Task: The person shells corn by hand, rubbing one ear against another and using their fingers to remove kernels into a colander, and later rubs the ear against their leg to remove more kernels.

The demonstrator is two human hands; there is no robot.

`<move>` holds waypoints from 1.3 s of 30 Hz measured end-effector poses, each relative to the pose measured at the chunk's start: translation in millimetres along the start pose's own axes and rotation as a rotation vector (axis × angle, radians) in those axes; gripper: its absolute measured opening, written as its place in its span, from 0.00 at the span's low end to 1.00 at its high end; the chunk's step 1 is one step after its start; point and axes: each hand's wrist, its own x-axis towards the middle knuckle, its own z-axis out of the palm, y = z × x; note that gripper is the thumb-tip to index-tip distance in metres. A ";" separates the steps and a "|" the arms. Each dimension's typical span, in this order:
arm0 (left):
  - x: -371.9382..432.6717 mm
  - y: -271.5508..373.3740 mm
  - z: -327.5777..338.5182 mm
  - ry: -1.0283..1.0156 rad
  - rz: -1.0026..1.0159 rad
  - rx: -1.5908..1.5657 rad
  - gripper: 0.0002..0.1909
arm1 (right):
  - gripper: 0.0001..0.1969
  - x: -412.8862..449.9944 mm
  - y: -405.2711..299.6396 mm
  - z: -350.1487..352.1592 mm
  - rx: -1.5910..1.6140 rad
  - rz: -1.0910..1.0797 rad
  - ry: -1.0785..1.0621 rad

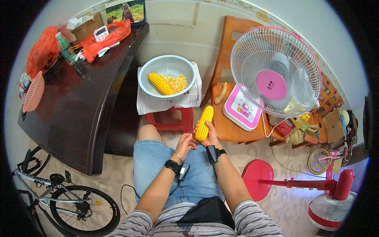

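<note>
An ear of yellow corn (204, 123) stands tilted upward in my right hand (211, 134), whose thumb lies along its side. Close beside its lower end is my left hand (185, 144), fingers bent; whether its fingertips hold anything is too small to tell. Ahead of me, a pale blue plastic colander basin (141, 84) holds a second ear of corn (160, 83) and a heap of loose kernels (176, 83). The basin rests on newspaper (192, 100) spread over a red plastic stool (169, 126). A bare corn cob (221, 93) lies on the wooden chair (228, 130) at the right.
A pink and white electric fan (275, 72) stands on the chair. At left, a dark wooden table (80, 97) bears red plastic bags (44, 51), a bottle (65, 49) and a pink basket (34, 91). A bicycle (83, 207) is at lower left, a red fan (331, 207) at lower right.
</note>
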 end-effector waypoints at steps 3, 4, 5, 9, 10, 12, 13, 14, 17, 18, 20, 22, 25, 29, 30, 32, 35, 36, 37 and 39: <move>2.4 3.3 -6.3 -0.031 -0.023 -0.039 0.10 | 0.18 5.6 -1.8 -1.1 -0.091 -0.009 0.045; 3.3 2.7 -10.5 -0.057 -0.039 -0.090 0.10 | 0.18 6.3 -1.2 1.3 -0.131 0.001 0.072; 4.3 1.3 -13.8 -0.083 -0.054 -0.142 0.10 | 0.18 7.0 -0.8 3.6 -0.171 0.012 0.099; 7.3 3.2 -14.9 -0.085 -0.073 -0.149 0.11 | 0.17 8.6 2.2 10.7 -0.166 0.029 0.099; 7.7 2.8 -15.9 -0.104 -0.084 -0.133 0.11 | 0.17 8.1 3.1 13.8 -0.165 0.037 0.101; 7.6 2.8 -18.5 -0.113 -0.097 -0.121 0.13 | 0.17 4.7 6.9 20.6 -0.149 0.032 0.057; 8.0 3.5 -19.7 -0.154 -0.108 -0.110 0.14 | 0.17 4.4 7.7 23.4 -0.144 0.042 0.061; 10.1 4.8 -20.4 -0.196 -0.119 -0.100 0.15 | 0.16 6.2 5.2 26.2 -0.150 0.002 0.045; 7.6 7.2 -8.2 -0.159 -0.117 -0.032 0.16 | 0.15 6.9 0.7 7.1 -0.055 -0.003 0.071; 11.7 4.7 -16.9 -0.191 -0.089 -0.020 0.15 | 0.14 8.3 2.3 10.6 -0.015 0.022 0.067; 6.6 3.6 -20.4 -0.152 -0.106 0.004 0.12 | 0.15 9.7 6.1 9.2 0.047 -0.012 0.031; -4.7 25.1 -8.9 -0.102 -0.142 0.049 0.11 | 0.16 6.7 4.9 6.8 0.054 -0.002 0.056; -53.2 74.5 20.8 -0.273 -0.182 0.589 0.12 | 0.17 -0.1 5.0 7.1 0.034 -0.025 0.022; -163.9 128.6 65.4 -0.680 -0.386 1.175 0.14 | 0.17 -7.6 3.2 13.3 0.100 -0.016 0.107; -192.2 124.8 56.3 -0.801 -0.206 1.402 0.16 | 0.17 -8.9 3.7 14.4 0.104 -0.021 0.109; -237.6 129.0 57.2 -0.731 -0.380 1.501 0.16 | 0.17 -6.0 4.0 15.5 0.047 -0.021 0.084; -254.9 130.4 56.7 -0.575 -0.274 1.452 0.16 | 0.16 -4.7 6.1 22.4 -0.011 0.005 0.102; -255.3 129.1 56.0 -0.571 -0.274 1.453 0.16 | 0.16 -6.5 8.5 32.8 -0.034 0.015 0.123; -254.4 126.2 53.5 -0.576 -0.274 1.443 0.16 | 0.16 -4.9 9.7 34.7 -0.034 0.017 0.120; -256.4 124.9 51.9 -0.587 -0.282 1.429 0.17 | 0.16 -5.5 11.1 33.1 -0.118 0.042 0.116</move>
